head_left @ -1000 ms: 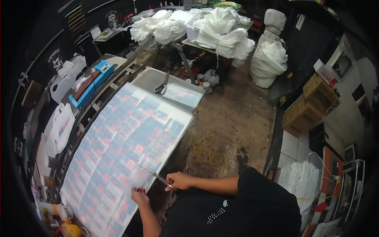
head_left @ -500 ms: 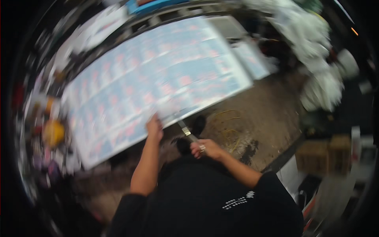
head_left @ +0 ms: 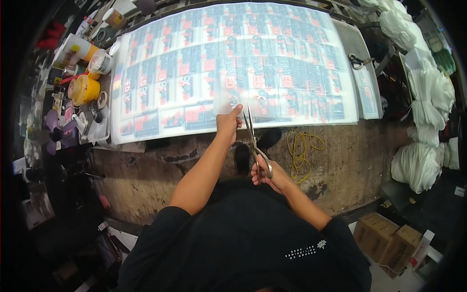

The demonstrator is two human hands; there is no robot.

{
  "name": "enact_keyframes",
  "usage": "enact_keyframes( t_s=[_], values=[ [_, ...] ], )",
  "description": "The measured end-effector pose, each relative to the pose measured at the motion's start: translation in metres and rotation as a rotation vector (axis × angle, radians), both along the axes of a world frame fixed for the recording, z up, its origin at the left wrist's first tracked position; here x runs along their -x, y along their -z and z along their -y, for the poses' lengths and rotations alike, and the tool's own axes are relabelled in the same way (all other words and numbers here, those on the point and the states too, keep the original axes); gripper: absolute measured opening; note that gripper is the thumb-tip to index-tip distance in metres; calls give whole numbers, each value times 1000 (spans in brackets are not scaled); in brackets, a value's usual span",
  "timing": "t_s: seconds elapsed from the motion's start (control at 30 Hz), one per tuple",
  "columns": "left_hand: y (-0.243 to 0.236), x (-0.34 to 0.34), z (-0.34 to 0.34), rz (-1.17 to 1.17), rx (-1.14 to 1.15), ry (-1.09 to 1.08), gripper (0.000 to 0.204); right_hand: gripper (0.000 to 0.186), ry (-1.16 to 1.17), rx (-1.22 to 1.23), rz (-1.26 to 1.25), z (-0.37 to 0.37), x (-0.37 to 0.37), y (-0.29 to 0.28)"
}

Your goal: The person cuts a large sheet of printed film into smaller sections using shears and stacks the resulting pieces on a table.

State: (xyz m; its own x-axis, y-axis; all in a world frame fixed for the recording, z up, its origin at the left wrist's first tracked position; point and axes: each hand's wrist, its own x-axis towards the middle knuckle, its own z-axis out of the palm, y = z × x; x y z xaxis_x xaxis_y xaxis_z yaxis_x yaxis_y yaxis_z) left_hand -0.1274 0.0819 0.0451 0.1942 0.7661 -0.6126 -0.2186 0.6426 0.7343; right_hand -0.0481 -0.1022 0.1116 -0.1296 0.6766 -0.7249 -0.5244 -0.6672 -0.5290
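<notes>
"One pair of steel scissors (head_left: pixel 253 140) reaches over the near edge of the printed film (head_left: pixel 272 73), its long blades slightly parted. How much of it is hidden?"

"Part of the handles. The right hand (head_left: pixel 273 176) grips them, with one rounded metal loop showing beside the fingers. Whether any film lies between the blades cannot be told."

"And the left hand (head_left: pixel 227 127)?"

"It sits at the film's near edge, thumb extended and fingers curled. The fingertips are partly hidden, so whether they pinch a layer cannot be told."

"What is the film like?"

"Thin, glossy and translucent, a broad sheet with rows of blue-grey and red print. It covers most of the worktop (head_left: pixel 349 39), whose flat grey surface shows at the right end, near a second pair of scissors (head_left: pixel 357 60) with dark handles."

"And farther out?"

"A round yellow tub (head_left: pixel 83 90) stands at the left, where smaller things blur into the dark rim. Thin yellow cord (head_left: pixel 305 158) loops over the rough, stained brown floor (head_left: pixel 160 182). At the right, soft white bundles (head_left: pixel 417 166) bulge in folds, the uppermost cut off."
</notes>
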Motion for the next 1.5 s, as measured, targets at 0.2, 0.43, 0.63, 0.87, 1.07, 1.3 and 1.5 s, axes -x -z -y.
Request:
enact_keyframes(
  t_s=[0.2, 0.43, 0.63, 0.87, 1.07, 1.3, 1.5],
  values=[
    [12, 5, -4, -42, -37, 36, 17, 55, -66, 74, 17, 17, -13, -15],
    [3, -3, 0, -12, 8, 7, 15, 50, 105, 36, 31, -21, 6, -6],
    [14, -4, 1, 68, 46, -6, 16, 43, 118, -39, 188, -38, 21, 11],
    [7, -6, 1, 84, 70, 82, 27, 39, 183, -55, 266, -37, 29, 9],
    [7, -5, -4, 236, 203, 105, 28, 43, 227, -29, 209, -52, 30, 8],
    [21, -2, 4, 273, 261, -18, 30, 43, 230, -60, 229, -68, 19, 30],
    [28, 2, 4, 262, 220, 101, 33, 44, 182, -78, 354, -73, 14, 36]
  ],
)
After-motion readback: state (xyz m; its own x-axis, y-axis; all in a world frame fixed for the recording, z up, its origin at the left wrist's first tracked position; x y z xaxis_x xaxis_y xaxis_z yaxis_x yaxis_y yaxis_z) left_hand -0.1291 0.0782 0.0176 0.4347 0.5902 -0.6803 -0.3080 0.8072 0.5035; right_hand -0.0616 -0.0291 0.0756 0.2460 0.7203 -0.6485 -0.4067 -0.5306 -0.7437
